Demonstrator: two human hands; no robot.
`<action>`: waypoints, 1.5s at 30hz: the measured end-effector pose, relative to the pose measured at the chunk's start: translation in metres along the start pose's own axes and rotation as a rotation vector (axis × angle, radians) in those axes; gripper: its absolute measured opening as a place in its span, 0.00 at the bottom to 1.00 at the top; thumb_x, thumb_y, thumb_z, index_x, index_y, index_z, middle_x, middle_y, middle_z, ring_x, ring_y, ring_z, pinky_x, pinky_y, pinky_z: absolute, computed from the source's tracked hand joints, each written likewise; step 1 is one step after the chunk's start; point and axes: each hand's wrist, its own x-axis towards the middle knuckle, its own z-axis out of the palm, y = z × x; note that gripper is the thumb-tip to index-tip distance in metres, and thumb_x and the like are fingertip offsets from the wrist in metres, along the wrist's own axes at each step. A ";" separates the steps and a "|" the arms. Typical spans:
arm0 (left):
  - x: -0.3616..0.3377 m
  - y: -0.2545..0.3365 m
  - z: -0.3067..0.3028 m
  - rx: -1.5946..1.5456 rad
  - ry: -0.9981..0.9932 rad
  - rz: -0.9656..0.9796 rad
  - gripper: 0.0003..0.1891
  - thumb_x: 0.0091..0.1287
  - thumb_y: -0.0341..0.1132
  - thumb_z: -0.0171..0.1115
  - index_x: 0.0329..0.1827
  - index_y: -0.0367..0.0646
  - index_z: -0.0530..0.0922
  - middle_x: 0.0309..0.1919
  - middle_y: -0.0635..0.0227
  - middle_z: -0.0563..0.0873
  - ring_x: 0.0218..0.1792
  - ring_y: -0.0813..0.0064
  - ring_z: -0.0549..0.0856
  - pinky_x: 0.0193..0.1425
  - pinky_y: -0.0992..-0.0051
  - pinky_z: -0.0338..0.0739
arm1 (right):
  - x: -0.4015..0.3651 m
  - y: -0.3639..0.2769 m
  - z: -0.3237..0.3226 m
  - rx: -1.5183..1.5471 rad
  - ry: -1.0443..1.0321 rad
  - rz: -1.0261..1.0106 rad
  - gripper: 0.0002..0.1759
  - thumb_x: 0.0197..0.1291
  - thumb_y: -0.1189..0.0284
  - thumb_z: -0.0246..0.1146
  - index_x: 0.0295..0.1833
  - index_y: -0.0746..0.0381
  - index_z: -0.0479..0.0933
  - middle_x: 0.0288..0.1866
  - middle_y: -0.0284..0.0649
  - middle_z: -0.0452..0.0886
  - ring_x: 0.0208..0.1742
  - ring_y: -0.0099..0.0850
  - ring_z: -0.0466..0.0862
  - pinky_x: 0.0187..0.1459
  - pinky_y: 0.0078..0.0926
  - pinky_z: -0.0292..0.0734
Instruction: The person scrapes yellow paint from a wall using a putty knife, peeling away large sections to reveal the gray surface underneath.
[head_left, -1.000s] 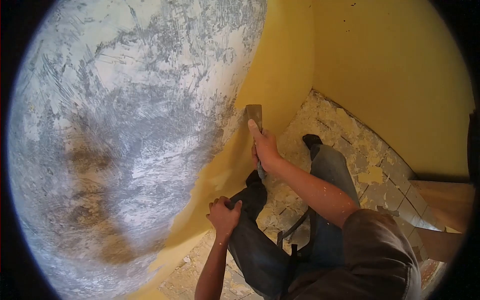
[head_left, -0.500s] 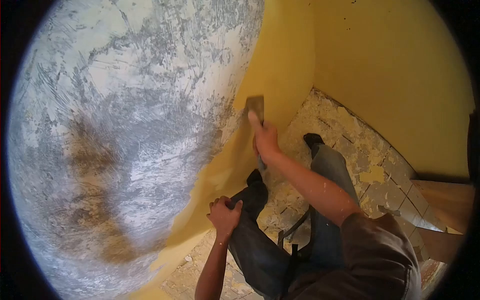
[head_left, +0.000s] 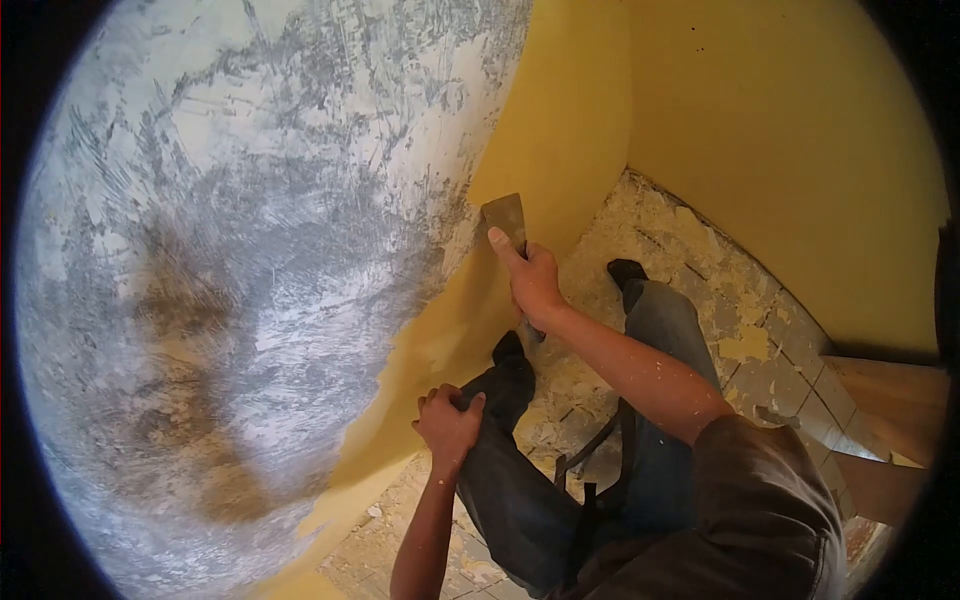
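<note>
A flat metal scraper (head_left: 504,217) is gripped in my right hand (head_left: 535,280), thumb along the blade side. Its blade lies at the ragged border between the yellow paint (head_left: 560,110) and the bare grey-white patch (head_left: 300,200) of the wall. Lower down, my left hand (head_left: 450,422) rests on my knee beside the wall, with its fingers curled and the thumb apart. Whether it holds anything is hidden.
Paint flakes cover the tiled floor (head_left: 790,385) around my feet. A second yellow wall (head_left: 780,170) meets the scraped one at a corner. Brown boards (head_left: 890,400) lie at the right. A black strap (head_left: 592,447) hangs between my legs.
The scraper has tilted, its blade turning toward the left, and my right hand has shifted slightly right and down. My left hand stays on the knee.
</note>
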 end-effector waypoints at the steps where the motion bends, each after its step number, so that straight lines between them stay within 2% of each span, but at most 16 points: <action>1: 0.000 0.001 0.001 -0.001 0.000 0.001 0.20 0.53 0.51 0.73 0.40 0.45 0.84 0.40 0.66 0.86 0.52 0.59 0.81 0.54 0.50 0.71 | -0.002 -0.005 -0.002 -0.008 0.000 0.000 0.34 0.62 0.40 0.68 0.26 0.57 0.62 0.13 0.31 0.63 0.09 0.25 0.67 0.10 0.29 0.60; 4: -0.001 0.002 -0.001 -0.028 0.001 -0.013 0.20 0.54 0.51 0.73 0.40 0.45 0.85 0.40 0.66 0.86 0.53 0.58 0.81 0.55 0.50 0.70 | -0.009 -0.017 -0.003 0.044 -0.019 0.097 0.34 0.61 0.39 0.68 0.27 0.57 0.63 0.13 0.31 0.63 0.08 0.25 0.66 0.09 0.29 0.59; 6: -0.001 -0.002 0.003 -0.049 0.000 -0.005 0.21 0.54 0.51 0.73 0.41 0.44 0.85 0.41 0.65 0.86 0.53 0.58 0.81 0.55 0.50 0.70 | -0.008 -0.018 -0.008 0.147 -0.152 0.172 0.37 0.58 0.36 0.68 0.25 0.59 0.66 0.13 0.33 0.64 0.09 0.27 0.65 0.11 0.35 0.61; 10: -0.003 0.002 -0.001 -0.055 0.010 0.013 0.21 0.54 0.51 0.73 0.41 0.44 0.85 0.42 0.64 0.87 0.53 0.58 0.81 0.55 0.49 0.70 | -0.008 -0.013 -0.002 0.235 -0.222 0.336 0.37 0.58 0.36 0.67 0.25 0.59 0.66 0.12 0.33 0.63 0.07 0.28 0.66 0.10 0.35 0.61; 12: -0.004 0.001 -0.001 -0.049 0.017 0.006 0.21 0.54 0.51 0.73 0.41 0.43 0.85 0.41 0.63 0.87 0.53 0.58 0.81 0.55 0.49 0.70 | -0.002 0.001 0.001 0.108 -0.088 0.007 0.34 0.63 0.39 0.65 0.25 0.56 0.63 0.11 0.33 0.63 0.06 0.28 0.65 0.09 0.31 0.59; 19: -0.002 -0.003 -0.005 -0.066 0.012 -0.016 0.20 0.54 0.50 0.73 0.41 0.44 0.85 0.41 0.64 0.87 0.52 0.57 0.81 0.55 0.49 0.70 | -0.001 -0.011 0.004 0.028 -0.048 0.074 0.35 0.63 0.38 0.65 0.25 0.57 0.63 0.11 0.32 0.62 0.06 0.29 0.64 0.09 0.31 0.60; 22: -0.003 -0.001 -0.005 -0.077 -0.012 -0.020 0.20 0.54 0.50 0.73 0.41 0.44 0.85 0.41 0.63 0.87 0.53 0.57 0.81 0.56 0.49 0.70 | -0.012 0.000 -0.008 0.024 -0.115 0.115 0.38 0.58 0.36 0.68 0.25 0.63 0.69 0.13 0.33 0.65 0.07 0.29 0.67 0.10 0.32 0.61; 24: -0.003 -0.002 -0.003 -0.057 0.040 0.003 0.20 0.53 0.49 0.74 0.40 0.43 0.85 0.38 0.63 0.88 0.50 0.57 0.83 0.53 0.52 0.73 | -0.022 0.005 0.003 -0.125 -0.034 0.044 0.38 0.56 0.35 0.69 0.25 0.61 0.68 0.13 0.33 0.66 0.07 0.28 0.66 0.09 0.32 0.61; 27: 0.001 -0.003 -0.002 -0.034 0.095 0.026 0.20 0.53 0.49 0.75 0.39 0.42 0.85 0.36 0.62 0.88 0.47 0.58 0.84 0.50 0.55 0.74 | -0.025 -0.009 0.005 -0.093 -0.057 0.116 0.36 0.61 0.38 0.67 0.23 0.59 0.66 0.11 0.32 0.63 0.07 0.27 0.64 0.09 0.30 0.60; 31: -0.003 -0.002 -0.004 -0.045 0.061 0.005 0.20 0.53 0.49 0.75 0.38 0.43 0.85 0.34 0.63 0.87 0.46 0.58 0.83 0.50 0.55 0.74 | -0.007 -0.017 -0.007 0.041 -0.166 0.154 0.35 0.60 0.38 0.68 0.28 0.60 0.67 0.13 0.31 0.63 0.08 0.26 0.65 0.09 0.29 0.59; 33: -0.004 -0.004 -0.002 -0.047 0.068 0.016 0.19 0.53 0.49 0.75 0.38 0.43 0.85 0.34 0.63 0.87 0.46 0.58 0.83 0.51 0.55 0.74 | -0.006 -0.017 -0.005 -0.048 -0.081 0.049 0.34 0.61 0.39 0.67 0.25 0.58 0.66 0.11 0.31 0.61 0.07 0.26 0.64 0.09 0.30 0.59; 35: -0.002 -0.004 -0.003 -0.049 0.093 0.037 0.19 0.53 0.49 0.75 0.38 0.43 0.85 0.33 0.64 0.86 0.45 0.58 0.83 0.51 0.56 0.73 | -0.020 -0.005 0.007 -0.035 -0.051 0.048 0.34 0.61 0.39 0.67 0.25 0.57 0.64 0.11 0.30 0.61 0.07 0.26 0.63 0.09 0.30 0.59; 37: 0.000 -0.007 -0.005 -0.055 0.011 -0.022 0.20 0.54 0.50 0.73 0.40 0.44 0.84 0.39 0.65 0.87 0.50 0.57 0.82 0.52 0.50 0.71 | -0.020 -0.014 0.014 -0.012 -0.022 0.044 0.34 0.62 0.39 0.67 0.24 0.55 0.63 0.11 0.30 0.60 0.07 0.26 0.62 0.09 0.30 0.59; 39: 0.002 -0.010 -0.003 -0.062 0.014 -0.011 0.20 0.54 0.50 0.73 0.40 0.44 0.84 0.39 0.64 0.87 0.50 0.57 0.82 0.52 0.50 0.71 | -0.011 -0.020 0.010 0.098 -0.058 0.113 0.38 0.56 0.35 0.69 0.23 0.58 0.65 0.12 0.31 0.64 0.08 0.26 0.67 0.11 0.32 0.61; 43: -0.001 -0.008 -0.003 -0.048 0.011 -0.015 0.20 0.54 0.51 0.73 0.40 0.44 0.84 0.40 0.63 0.88 0.51 0.57 0.82 0.53 0.50 0.71 | -0.012 -0.005 0.007 0.080 -0.066 0.072 0.38 0.56 0.36 0.69 0.22 0.58 0.64 0.12 0.30 0.63 0.08 0.26 0.65 0.11 0.33 0.60; 45: -0.002 -0.008 -0.003 -0.051 0.019 -0.012 0.20 0.54 0.51 0.72 0.40 0.44 0.84 0.40 0.63 0.87 0.51 0.57 0.82 0.53 0.50 0.71 | -0.012 -0.001 0.018 0.032 0.046 0.041 0.37 0.56 0.36 0.69 0.21 0.56 0.63 0.12 0.30 0.63 0.08 0.26 0.65 0.12 0.34 0.62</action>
